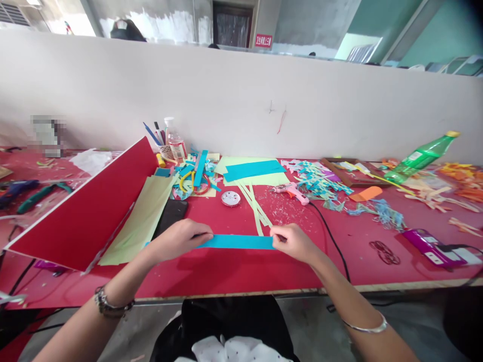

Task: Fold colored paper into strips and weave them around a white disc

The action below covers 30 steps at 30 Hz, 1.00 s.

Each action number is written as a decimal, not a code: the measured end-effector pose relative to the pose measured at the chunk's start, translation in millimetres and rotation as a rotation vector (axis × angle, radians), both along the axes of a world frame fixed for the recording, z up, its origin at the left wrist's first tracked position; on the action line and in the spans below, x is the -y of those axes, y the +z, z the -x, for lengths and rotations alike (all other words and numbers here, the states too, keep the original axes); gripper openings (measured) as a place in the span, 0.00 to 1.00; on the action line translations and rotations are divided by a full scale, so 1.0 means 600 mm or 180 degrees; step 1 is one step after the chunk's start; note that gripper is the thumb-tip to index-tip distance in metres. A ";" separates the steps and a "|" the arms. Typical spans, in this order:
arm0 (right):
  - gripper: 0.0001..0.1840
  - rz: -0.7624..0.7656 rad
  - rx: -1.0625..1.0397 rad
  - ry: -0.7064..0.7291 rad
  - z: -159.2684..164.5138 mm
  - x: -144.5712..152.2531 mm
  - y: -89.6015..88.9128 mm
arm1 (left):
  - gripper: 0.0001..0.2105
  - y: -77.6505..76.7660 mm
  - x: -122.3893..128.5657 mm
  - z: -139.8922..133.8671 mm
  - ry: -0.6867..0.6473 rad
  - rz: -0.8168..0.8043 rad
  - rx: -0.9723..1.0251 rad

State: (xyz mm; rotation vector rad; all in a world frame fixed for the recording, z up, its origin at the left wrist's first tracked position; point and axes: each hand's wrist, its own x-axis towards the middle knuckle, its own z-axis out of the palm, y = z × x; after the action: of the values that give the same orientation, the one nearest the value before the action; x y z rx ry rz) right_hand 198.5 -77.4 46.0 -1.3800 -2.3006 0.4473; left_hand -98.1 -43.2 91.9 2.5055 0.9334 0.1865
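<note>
Blue strip, one: pinched in the grip of your left hand and your right hand, spanning straight over the red desk.

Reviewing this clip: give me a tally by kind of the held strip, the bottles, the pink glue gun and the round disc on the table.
Blue strip, held between left hand and right hand: 1
Bottles, one green bottle and one clear bottle: 2
Pink glue gun: 1
Round disc: 1
Total: 5
</note>
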 end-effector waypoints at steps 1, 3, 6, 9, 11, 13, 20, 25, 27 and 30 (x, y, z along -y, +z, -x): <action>0.09 -0.0034 0.0034 -0.0143 -0.012 -0.001 -0.004 | 0.14 0.001 -0.001 0.007 0.0096 -0.0062 -0.0075; 0.08 -0.0280 0.0019 -0.0526 -0.023 -0.001 -0.003 | 0.14 0.004 -0.002 0.016 0.0226 -0.0170 -0.0185; 0.06 -0.0750 -0.0213 -0.0655 0.003 0.002 0.019 | 0.14 0.009 0.001 0.010 0.0094 -0.0177 -0.0219; 0.13 -0.0786 -0.0118 0.0026 0.062 0.007 0.043 | 0.13 0.015 0.006 -0.008 -0.0095 -0.0149 -0.0129; 0.08 -0.0647 -0.0039 0.0399 0.096 0.009 0.048 | 0.13 0.020 0.011 -0.018 -0.0191 -0.0144 -0.0084; 0.10 -0.0453 -0.0023 0.0534 0.116 0.008 0.046 | 0.10 0.023 0.016 -0.026 -0.0191 -0.0298 -0.0062; 0.11 -0.0030 -0.0192 0.0605 0.132 -0.003 0.050 | 0.10 0.007 0.022 -0.058 -0.0352 -0.1941 -0.0318; 0.14 0.0472 -0.0576 0.0654 0.128 0.002 0.059 | 0.11 -0.009 0.015 -0.059 -0.0674 -0.2685 -0.0328; 0.15 0.0635 -0.0670 0.0656 0.120 0.003 0.060 | 0.11 -0.009 0.011 -0.049 -0.0816 -0.2770 -0.0397; 0.15 0.0740 -0.0749 0.0555 0.098 0.002 0.060 | 0.11 -0.007 0.001 -0.022 -0.0762 -0.2710 -0.0527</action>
State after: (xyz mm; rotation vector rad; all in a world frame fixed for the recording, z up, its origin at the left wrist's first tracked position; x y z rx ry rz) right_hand 139.8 -78.9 81.7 -1.1581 -2.2343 0.9067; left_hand -84.8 -43.9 87.6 3.4337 0.6823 0.3627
